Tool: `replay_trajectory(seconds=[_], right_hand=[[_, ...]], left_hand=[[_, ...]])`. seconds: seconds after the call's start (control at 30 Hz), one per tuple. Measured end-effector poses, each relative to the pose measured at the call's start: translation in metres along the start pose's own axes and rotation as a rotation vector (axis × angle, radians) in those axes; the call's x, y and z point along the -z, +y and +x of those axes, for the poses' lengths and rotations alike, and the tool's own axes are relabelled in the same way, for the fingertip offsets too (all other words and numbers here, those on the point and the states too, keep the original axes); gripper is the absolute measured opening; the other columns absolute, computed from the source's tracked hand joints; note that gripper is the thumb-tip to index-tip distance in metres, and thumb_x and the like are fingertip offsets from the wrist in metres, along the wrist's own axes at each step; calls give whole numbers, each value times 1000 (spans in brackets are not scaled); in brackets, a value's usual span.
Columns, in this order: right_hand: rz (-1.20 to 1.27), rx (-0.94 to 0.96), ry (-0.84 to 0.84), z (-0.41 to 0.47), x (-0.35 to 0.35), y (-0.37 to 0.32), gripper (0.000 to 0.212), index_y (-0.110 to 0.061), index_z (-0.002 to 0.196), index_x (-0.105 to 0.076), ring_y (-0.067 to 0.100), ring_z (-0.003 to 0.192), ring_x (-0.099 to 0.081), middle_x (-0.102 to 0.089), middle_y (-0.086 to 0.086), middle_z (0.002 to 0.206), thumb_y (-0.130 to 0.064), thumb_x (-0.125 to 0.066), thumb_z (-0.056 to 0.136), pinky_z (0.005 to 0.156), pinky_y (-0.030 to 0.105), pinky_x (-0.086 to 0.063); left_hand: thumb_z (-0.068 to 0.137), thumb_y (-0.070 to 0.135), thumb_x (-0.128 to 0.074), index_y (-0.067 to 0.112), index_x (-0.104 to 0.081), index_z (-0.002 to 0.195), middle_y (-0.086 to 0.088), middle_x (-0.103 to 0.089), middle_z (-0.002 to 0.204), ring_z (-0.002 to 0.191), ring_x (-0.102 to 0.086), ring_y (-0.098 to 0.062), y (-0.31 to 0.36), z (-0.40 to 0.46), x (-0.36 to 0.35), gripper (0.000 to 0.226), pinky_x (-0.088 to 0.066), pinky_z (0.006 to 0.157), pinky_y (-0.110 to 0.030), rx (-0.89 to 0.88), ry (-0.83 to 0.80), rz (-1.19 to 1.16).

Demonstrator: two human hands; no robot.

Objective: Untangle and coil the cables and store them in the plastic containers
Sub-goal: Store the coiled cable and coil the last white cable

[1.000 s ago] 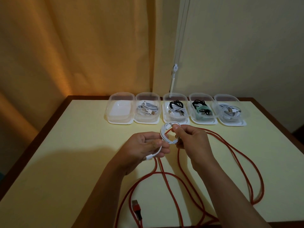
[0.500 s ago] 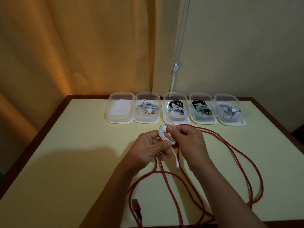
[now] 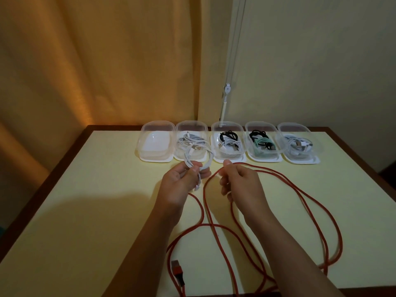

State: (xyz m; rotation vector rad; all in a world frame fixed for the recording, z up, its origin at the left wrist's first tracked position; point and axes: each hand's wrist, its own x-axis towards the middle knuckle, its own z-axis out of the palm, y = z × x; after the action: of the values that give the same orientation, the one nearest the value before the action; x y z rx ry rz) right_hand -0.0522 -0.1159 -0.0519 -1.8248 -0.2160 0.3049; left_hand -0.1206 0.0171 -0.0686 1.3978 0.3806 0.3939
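At the far side of the table point(image 3: 85, 211) five plastic boxes point(image 3: 156, 142) stand in a row; the leftmost looks empty, the other four hold coiled cables. My left hand point(image 3: 182, 185) grips the white cable point(image 3: 199, 159), fingers closed around its coil, raised just before the second box, with one plug hanging down. My right hand point(image 3: 240, 183) is beside it, fingers curled in, pinching a loop of the red cable point(image 3: 300, 189). The rest lies in long loops over the table, its plug near the front edge.

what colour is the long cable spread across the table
Red, with a black-and-orange plug at its near end; the head view shows it.
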Motion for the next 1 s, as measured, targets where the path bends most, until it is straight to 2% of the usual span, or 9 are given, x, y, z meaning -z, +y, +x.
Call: replay_trajectory(seconds=[0.07,0.13,0.2,0.3,0.4,0.53,0.63,0.77,1.0], right_hand=[[-6,-84,-127,-5,0,-4,56,-8,72,-70,14,50,-56,-65,4,60,-46,-43,104,51,27,-40],[24,-201,-253,-11,-5,-9,60,-5,79,-72,14,47,-57,-68,7,63,-47,-39,106,48,24,-39],[98,-286,-288,-14,-11,-9,59,-4,89,-74,14,50,-61,-72,7,68,-47,-38,106,48,24,-42],[240,-287,-197,-12,-13,-6,43,-7,95,-74,13,56,-64,-74,5,76,-40,-48,105,50,24,-46],[303,-201,-68,-10,-12,-4,26,-10,91,-75,11,64,-63,-72,0,75,-28,-59,100,55,23,-47],[208,41,54,-9,-13,-7,14,-16,90,-76,5,69,-67,-75,-5,77,-25,-66,96,55,17,-50],[113,177,78,-10,-14,-6,10,-20,93,-79,3,71,-67,-74,-10,76,-23,-70,94,61,15,-49],[142,169,132,-9,-12,-4,9,-23,95,-80,-1,74,-69,-76,-12,79,-19,-73,91,64,14,-51],[108,205,158,-4,-3,-6,12,-25,91,-78,4,74,-70,-76,-8,77,-15,-79,84,65,11,-52]], left_hand=[[101,26,-50,27,-64,112,3,-75,108,109,-68,-12,1,1,0,17,-48,99,-36,-11,41,-40],[101,27,-50,28,-64,111,4,-75,109,113,-66,-13,2,2,-2,17,-45,102,-37,7,54,-69],[100,29,-52,29,-66,109,6,-75,109,114,-64,-18,2,1,-6,17,-45,102,-40,32,45,-63],[97,36,-56,34,-71,106,7,-74,110,114,-63,-24,1,-1,-11,18,-47,99,-44,22,34,-32],[97,36,-57,31,-71,109,10,-75,107,111,-64,-15,2,-2,-13,19,-46,97,-38,-2,76,14],[96,26,-60,23,-70,101,5,-77,94,91,-71,-4,3,-2,-15,12,-47,78,-26,-28,160,1],[97,25,-61,16,-70,100,1,-77,84,82,-73,-7,4,0,-14,13,-46,71,-22,-57,184,55],[97,16,-59,8,-68,105,-3,-75,75,72,-71,-7,0,-1,-17,14,-50,66,-18,-62,84,85],[97,6,-58,11,-68,106,1,-75,82,80,-71,-11,-4,-1,-20,15,-53,72,-24,-99,-12,91]])
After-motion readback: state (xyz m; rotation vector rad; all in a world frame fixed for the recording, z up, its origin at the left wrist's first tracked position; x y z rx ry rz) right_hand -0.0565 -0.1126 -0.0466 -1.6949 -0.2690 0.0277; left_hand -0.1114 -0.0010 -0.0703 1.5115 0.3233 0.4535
